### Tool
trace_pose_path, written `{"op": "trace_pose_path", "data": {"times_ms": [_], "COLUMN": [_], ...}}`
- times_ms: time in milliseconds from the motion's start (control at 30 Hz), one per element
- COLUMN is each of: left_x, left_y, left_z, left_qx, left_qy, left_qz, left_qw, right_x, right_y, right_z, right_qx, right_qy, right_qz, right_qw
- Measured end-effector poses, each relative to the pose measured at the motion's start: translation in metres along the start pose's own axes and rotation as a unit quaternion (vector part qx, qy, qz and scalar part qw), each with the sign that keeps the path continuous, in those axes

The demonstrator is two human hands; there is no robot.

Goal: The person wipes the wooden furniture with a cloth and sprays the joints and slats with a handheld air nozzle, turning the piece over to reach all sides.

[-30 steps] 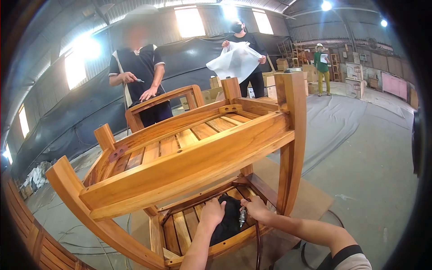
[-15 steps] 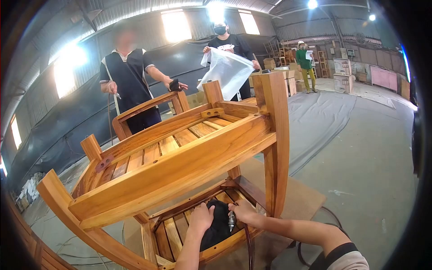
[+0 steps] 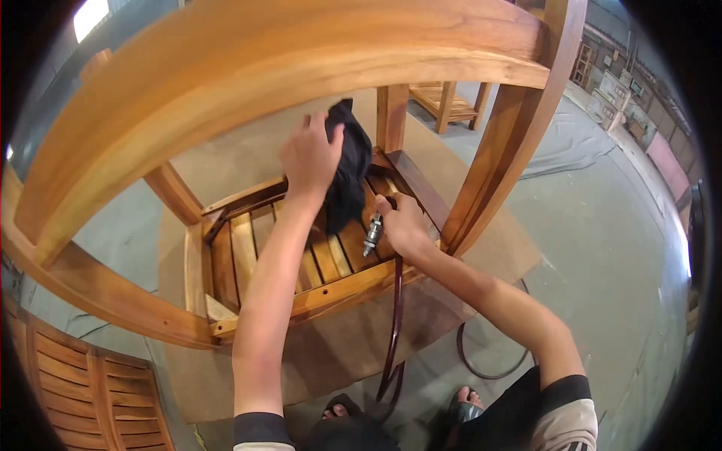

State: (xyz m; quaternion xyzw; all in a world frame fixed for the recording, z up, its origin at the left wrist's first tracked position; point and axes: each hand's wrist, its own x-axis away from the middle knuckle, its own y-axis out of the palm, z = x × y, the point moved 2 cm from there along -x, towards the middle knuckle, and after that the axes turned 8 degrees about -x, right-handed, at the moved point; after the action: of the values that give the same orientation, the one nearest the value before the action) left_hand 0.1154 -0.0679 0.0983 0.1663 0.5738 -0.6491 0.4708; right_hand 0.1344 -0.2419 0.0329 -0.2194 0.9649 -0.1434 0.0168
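Observation:
My left hand (image 3: 310, 156) has its fingers closed on a black cloth (image 3: 347, 184), which hangs over the slats of a lower wooden frame (image 3: 323, 292). Just to the right, my right hand (image 3: 406, 225) is wrapped around what looks like an air blow gun (image 3: 372, 234), its silver metal part pointing down and left. A dark red hose (image 3: 395, 319) drops from beside that hand to the floor. Above both arms arches the curved rail (image 3: 286, 49) of a wooden chair, with a thick leg (image 3: 511, 143) at the right.
Brown cardboard (image 3: 293, 379) lies under the frame. A slatted wooden piece (image 3: 83, 391) is at lower left, and a small slatted wooden table (image 3: 444, 104) stands farther back. The hose loops over the grey floor (image 3: 602, 248) near my feet. Grey sheeting (image 3: 568, 146) lies at right.
My view has tipped down and closer, so the people at the back are out of sight. My left hand has lifted the black cloth higher; the right still holds the air blow gun.

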Motion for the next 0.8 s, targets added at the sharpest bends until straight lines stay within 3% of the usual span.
{"op": "trace_pose_path", "data": {"times_ms": [67,100,167,200,267,367,400,467,600,700,800], "left_x": [-0.017,-0.021,-0.017,-0.004,-0.002,-0.002,-0.005,-0.002,0.002,0.003,0.003], "left_y": [0.029,0.059,0.122,0.119,0.125,0.122,0.118,0.121,0.117,0.112,0.110], "left_z": [-0.005,-0.012,-0.027,-0.017,-0.009,-0.019,-0.021,-0.021,-0.016,-0.017,-0.015], "left_qx": [0.015,0.125,0.339,0.172,0.128,0.157,0.184,0.185,0.168,0.183,0.188], "left_qy": [0.019,-0.021,-0.098,-0.148,-0.081,-0.074,-0.069,-0.061,-0.060,-0.068,-0.058], "left_qz": [0.038,-0.019,-0.126,-0.117,-0.072,-0.124,-0.156,-0.128,-0.075,-0.091,-0.095], "left_qw": [0.999,0.992,0.927,0.967,0.986,0.977,0.968,0.972,0.981,0.977,0.976], "right_x": [-0.008,-0.013,-0.009,-0.011,-0.030,-0.046,-0.060,-0.081,-0.114,-0.110,-0.114], "right_y": [0.000,0.002,0.001,0.002,0.002,-0.001,0.001,-0.001,-0.022,-0.039,-0.037], "right_z": [0.011,0.016,-0.003,-0.012,-0.021,-0.045,-0.049,-0.049,-0.031,-0.022,-0.020], "right_qx": [0.009,-0.012,-0.034,-0.045,-0.096,-0.094,-0.046,0.046,-0.008,-0.017,-0.017], "right_qy": [-0.006,-0.013,-0.015,-0.019,-0.135,-0.223,-0.224,-0.213,-0.196,-0.153,-0.170], "right_qz": [0.038,0.046,0.039,0.034,0.080,0.138,0.179,0.269,0.355,0.420,0.431], "right_qw": [0.999,0.999,0.999,0.998,0.983,0.960,0.957,0.938,0.914,0.894,0.886]}}
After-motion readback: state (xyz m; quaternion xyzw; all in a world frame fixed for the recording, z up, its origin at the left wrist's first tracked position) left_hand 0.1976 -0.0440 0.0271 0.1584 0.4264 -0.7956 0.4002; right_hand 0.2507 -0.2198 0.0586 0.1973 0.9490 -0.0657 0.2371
